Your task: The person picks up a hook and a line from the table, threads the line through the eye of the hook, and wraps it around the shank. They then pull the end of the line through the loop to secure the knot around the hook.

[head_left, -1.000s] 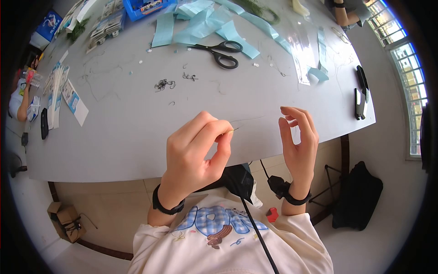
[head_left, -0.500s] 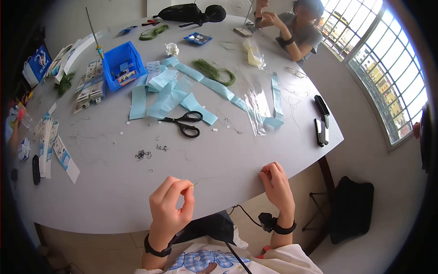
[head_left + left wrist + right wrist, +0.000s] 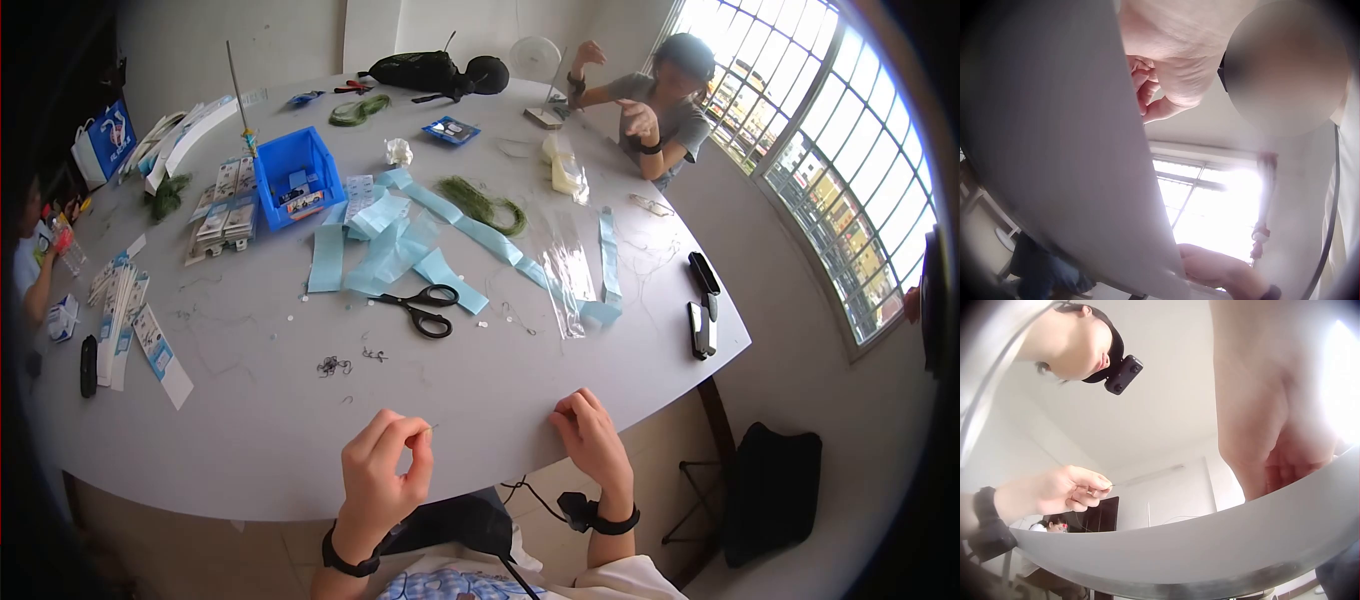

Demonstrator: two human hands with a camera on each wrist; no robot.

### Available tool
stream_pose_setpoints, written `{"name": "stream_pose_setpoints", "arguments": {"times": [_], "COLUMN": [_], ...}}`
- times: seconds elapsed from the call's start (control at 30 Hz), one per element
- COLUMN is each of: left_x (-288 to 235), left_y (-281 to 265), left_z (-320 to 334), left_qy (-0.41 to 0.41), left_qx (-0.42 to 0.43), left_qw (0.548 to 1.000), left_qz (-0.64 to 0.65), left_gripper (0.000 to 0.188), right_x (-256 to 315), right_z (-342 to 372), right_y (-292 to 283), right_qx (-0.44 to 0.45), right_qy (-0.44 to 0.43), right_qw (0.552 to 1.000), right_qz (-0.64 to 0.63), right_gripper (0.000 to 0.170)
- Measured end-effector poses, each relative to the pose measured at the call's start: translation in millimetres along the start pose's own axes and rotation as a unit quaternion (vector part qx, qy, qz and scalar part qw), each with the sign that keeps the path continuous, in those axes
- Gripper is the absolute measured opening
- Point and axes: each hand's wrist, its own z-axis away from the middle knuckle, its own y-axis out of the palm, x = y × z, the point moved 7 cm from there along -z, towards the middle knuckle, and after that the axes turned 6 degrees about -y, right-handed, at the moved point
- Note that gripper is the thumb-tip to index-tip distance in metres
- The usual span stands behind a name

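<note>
In the head view, my left hand point(image 3: 383, 462) is raised over the near table edge, thumb and index finger pinching a thin, needle-like piece point(image 3: 430, 428). The right wrist view shows this thin piece point(image 3: 1114, 485) jutting from the left fingertips. My right hand point(image 3: 592, 440) is lowered at the table's front edge, its fingers bent and close together, fingertips right at the tabletop; I cannot tell whether they hold anything. Ahead of the left hand lie small black hooks point(image 3: 333, 367) in a loose pile, with several more point(image 3: 374, 355) beside them.
Black-handled scissors point(image 3: 425, 310) lie beyond the hooks, next to crumpled light-blue strips point(image 3: 385, 262). A blue bin point(image 3: 298, 178) stands behind, near green line coils point(image 3: 480, 205). A clear plastic bag point(image 3: 568, 285) and black stapler point(image 3: 703, 305) lie right. Another person point(image 3: 672, 105) sits across the table.
The head view has tilted up, showing more of the table and the person opposite. My right hand has come down from a raised, spread pose to the tabletop; the left keeps its pinch.
</note>
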Motion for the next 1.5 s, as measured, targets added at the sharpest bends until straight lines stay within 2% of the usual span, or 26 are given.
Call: {"name": "stream_pose_setpoints", "arguments": {"times": [0.23, 0.3, 0.43, 0.5, 0.73, 0.93, 1.0, 1.1, 1.17, 1.23, 1.27, 1.33, 1.5], "left_x": [2.5, 2.8, 2.6, 3.6, 5.7, 4.5, 4.6, 3.5, 2.4, 2.3, 3.2, 5.8, 10.1], "left_y": [-5.0, -3.8, -2.9, -4.2, -5.8, -5.2, -5.9, -5.1, -5.1, -4.2, -4.8, -5.6, -14.9], "left_z": [0.2, 0.3, 0.0, 0.7, 2.2, 3.1, 3.8, 5.2, 4.5, 6.7, 8.2, 4.7, 6.3], "left_qy": [-0.010, -0.014, -0.010, -0.015, -0.021, -0.017, -0.024, -0.017, -0.010, -0.009, -0.017, -0.028, -0.043], "left_qx": [-0.011, -0.006, -0.008, -0.013, -0.009, -0.006, -0.012, -0.012, -0.003, 0.009, -0.003, -0.018, -0.032], "left_qw": [1.000, 1.000, 1.000, 1.000, 1.000, 1.000, 1.000, 1.000, 1.000, 1.000, 1.000, 0.999, 0.998], "left_qz": [-0.001, -0.003, 0.000, -0.001, 0.001, -0.002, -0.002, -0.006, -0.015, -0.027, -0.017, -0.011, -0.018], "left_gripper": [0.005, 0.005, 0.005, 0.005, 0.005, 0.004, 0.004, 0.003, 0.005, 0.008, 0.005, 0.004, 0.004], "right_x": [-1.6, 20.8, 13.2, -0.5, 3.0, -5.3, 19.9, 23.7, 11.9, 11.8, 10.9, 8.2, -6.9], "right_z": [-2.1, -7.1, -8.2, -8.1, -7.9, -4.9, -10.1, -10.8, -11.5, -12.6, -10.2, -12.4, -9.4], "right_y": [-5.0, -11.2, -3.6, 5.1, 1.3, 2.4, -4.7, 4.3, 10.6, 16.1, 17.9, 14.2, 8.6], "right_qx": [-0.062, -0.128, -0.088, -0.033, -0.045, -0.044, -0.101, -0.057, -0.026, -0.004, 0.000, -0.037, -0.064], "right_qy": [0.043, -0.062, -0.037, 0.006, -0.018, 0.077, -0.043, -0.025, -0.001, -0.047, -0.040, -0.023, 0.039], "right_qw": [0.996, 0.988, 0.993, 0.999, 0.998, 0.993, 0.994, 0.996, 1.000, 0.999, 0.999, 0.998, 0.989], "right_qz": [-0.039, 0.055, 0.066, 0.027, 0.032, -0.076, 0.008, 0.063, 0.016, 0.015, 0.011, -0.040, -0.131], "right_gripper": [0.016, 0.016, 0.016, 0.014, 0.010, 0.014, 0.018, 0.021, 0.018, 0.014, 0.014, 0.010, 0.008]}}
